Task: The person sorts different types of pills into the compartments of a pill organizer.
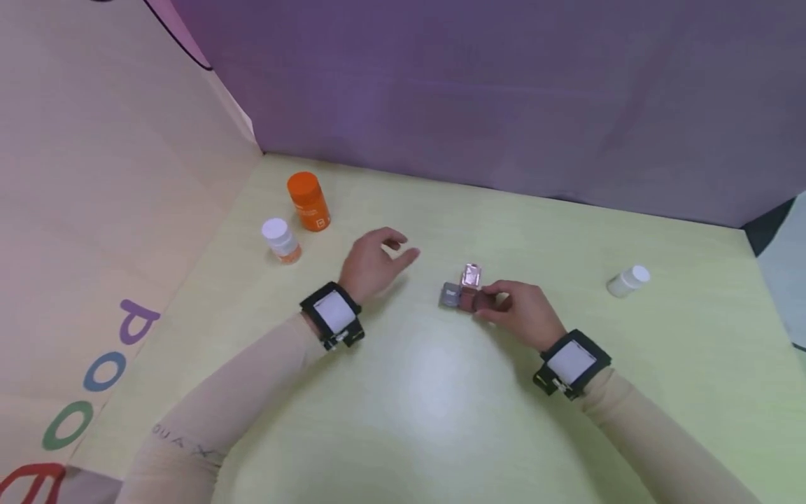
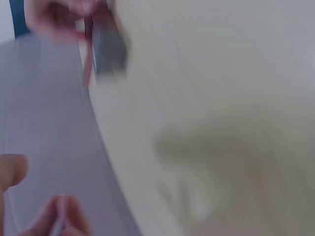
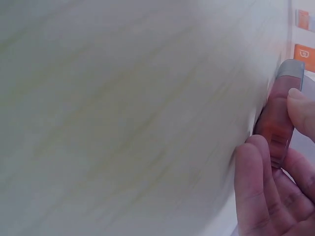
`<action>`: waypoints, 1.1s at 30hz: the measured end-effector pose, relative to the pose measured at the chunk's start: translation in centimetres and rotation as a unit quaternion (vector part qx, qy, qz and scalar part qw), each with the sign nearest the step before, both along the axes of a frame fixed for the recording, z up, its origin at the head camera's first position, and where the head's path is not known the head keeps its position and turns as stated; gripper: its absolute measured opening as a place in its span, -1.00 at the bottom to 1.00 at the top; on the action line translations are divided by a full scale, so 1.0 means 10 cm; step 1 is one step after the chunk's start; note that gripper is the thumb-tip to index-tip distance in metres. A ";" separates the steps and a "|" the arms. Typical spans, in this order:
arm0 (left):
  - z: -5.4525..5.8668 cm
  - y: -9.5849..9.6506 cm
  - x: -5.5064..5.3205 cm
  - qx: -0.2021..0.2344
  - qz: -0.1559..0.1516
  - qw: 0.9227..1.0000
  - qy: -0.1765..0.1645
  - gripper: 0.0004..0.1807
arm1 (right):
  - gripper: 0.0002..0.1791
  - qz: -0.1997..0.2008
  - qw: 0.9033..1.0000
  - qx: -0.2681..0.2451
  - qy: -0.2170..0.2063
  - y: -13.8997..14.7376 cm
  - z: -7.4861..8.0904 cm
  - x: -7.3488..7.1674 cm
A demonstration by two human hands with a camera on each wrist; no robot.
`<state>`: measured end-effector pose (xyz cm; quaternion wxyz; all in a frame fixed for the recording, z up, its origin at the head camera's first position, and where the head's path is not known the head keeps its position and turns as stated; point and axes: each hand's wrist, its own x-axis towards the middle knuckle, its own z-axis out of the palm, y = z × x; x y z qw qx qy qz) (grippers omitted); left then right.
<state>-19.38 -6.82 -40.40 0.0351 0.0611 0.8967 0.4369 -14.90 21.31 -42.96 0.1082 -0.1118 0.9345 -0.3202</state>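
Note:
Several small square blocks sit close together near the table's middle: a grey block [image 1: 450, 295], a shiny pink block [image 1: 471, 275] behind, and a reddish-brown block [image 1: 467, 300] between the grey one and my right hand. With thumb and fingers my right hand [image 1: 522, 313] pinches a dark red block [image 1: 483, 301] at the right end of this row. The right wrist view shows the row from the side, its grey block [image 3: 292, 68] at the far end. My left hand [image 1: 373, 264] hovers left of the blocks, fingers loosely bent and holding nothing.
An orange jar [image 1: 310, 201] and a white bottle with an orange lower band [image 1: 281, 241] stand at the back left. Another small white bottle [image 1: 628, 281] is at the right. A purple-grey cloth wall [image 1: 478, 98] rises behind the pale table [image 1: 403, 434].

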 end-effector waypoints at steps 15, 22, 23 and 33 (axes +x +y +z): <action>0.18 -1.61 -0.18 0.105 0.241 0.955 0.140 -0.04 | -0.52 -0.001 1.000 0.010 0.004 -0.05 -0.02 0.02; -0.12 -1.81 -0.07 0.091 0.191 0.974 -0.078 0.24 | -0.53 0.007 1.000 0.014 0.012 -0.07 -0.03 0.02; -0.16 -1.81 -0.07 0.094 0.180 0.974 -0.096 0.25 | -0.53 0.008 1.000 0.014 0.012 -0.07 -0.02 0.02; -0.36 -1.72 -0.06 0.084 0.126 0.981 -0.119 0.09 | -0.54 0.009 1.000 0.022 0.014 -0.08 0.01 0.02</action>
